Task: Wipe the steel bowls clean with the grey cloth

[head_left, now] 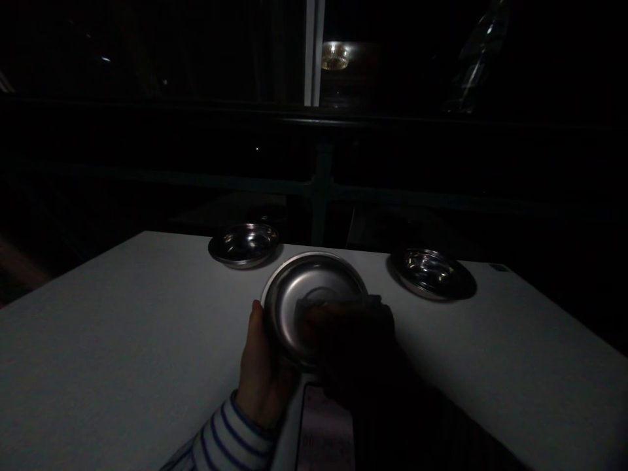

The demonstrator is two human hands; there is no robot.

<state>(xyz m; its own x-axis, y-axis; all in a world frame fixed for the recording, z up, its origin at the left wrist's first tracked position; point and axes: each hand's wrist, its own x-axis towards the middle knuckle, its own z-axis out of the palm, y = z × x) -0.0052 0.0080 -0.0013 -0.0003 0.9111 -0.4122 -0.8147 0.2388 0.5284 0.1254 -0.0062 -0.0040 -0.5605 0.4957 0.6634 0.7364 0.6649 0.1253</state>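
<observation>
A shiny metal bowl [294, 281] is tilted toward me above the white table. My left hand [262, 373], in a striped sleeve, grips its left rim with the thumb up along the edge. In deep shadow, my right hand [343, 333] is pressed against the lower right of the bowl's face. Its fingers look closed around a dark cloth [375, 302], whose greyish edges show at either side of the hand. Most of the cloth and the fingers' outline are lost in the dark.
Two more metal bowls rest near the table's far edge, a left bowl [244, 247] and a right bowl [432, 275]. A phone [326, 432] with a lit screen lies below my hands on the white table [147, 340]. Behind are dark bars [321, 183] and glass.
</observation>
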